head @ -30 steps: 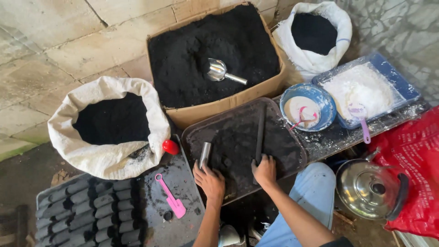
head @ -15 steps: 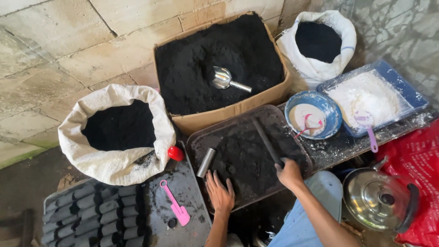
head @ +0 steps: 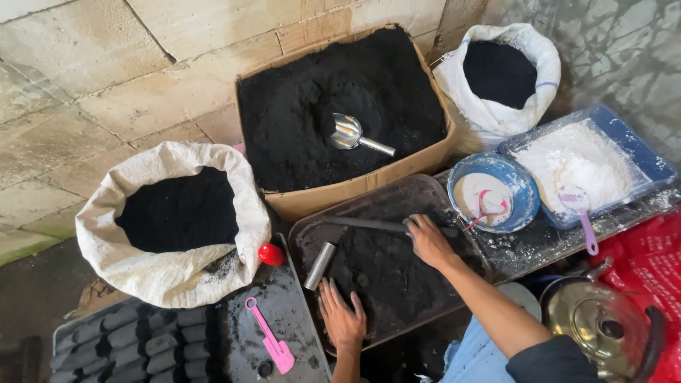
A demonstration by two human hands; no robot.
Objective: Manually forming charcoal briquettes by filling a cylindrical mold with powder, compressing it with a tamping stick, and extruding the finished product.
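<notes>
2 sacks and a cardboard box [head: 340, 191] of black powder are hemming in the dark tray [head: 418, 195] I'm watching. The right hand [head: 428, 240] is gripping a long flat bar [head: 362, 224] lying across the tray's far side. The left hand [head: 341, 317] is resting flat, fingers spread, near the front rim, just beside a metal cylinder [head: 319, 266].

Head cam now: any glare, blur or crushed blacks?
Head view: soft, even daylight and sharp focus; glare only on the shiny metal scoop and steel kettle lid; black powder in the cardboard box reads nearly textureless; both hands, left and right, unblurred.
</notes>
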